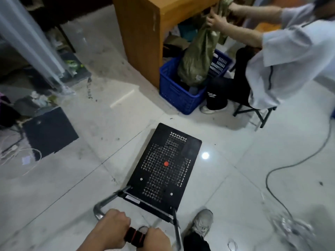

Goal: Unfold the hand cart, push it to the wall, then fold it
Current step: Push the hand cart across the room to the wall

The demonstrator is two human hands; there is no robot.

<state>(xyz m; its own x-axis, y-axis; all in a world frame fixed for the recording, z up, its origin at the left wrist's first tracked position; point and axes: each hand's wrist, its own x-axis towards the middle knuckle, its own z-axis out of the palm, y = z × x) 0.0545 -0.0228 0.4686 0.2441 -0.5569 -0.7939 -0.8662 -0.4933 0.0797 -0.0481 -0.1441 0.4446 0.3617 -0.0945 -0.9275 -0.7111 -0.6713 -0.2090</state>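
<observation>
Black hand cart sitting unfolded on tiled floor, platform pointing ahead. Left hand and right hand both gripping handle. Advice: pushing evenly, steering clear of blue crate and cable.

One head-worn wide-angle view looks forward and steeply down at the floor. Nearest the lens, at 6 o'clock, both hands sit on the cart handle: left hand and right hand. The cart deck runs from there toward 12 o'clock, mid-frame. Farther off, at 1 o'clock, are a crate and a wooden surface; a seated person fills 2 o'clock. Edges bend from the wide lens. There is no second view to share
</observation>
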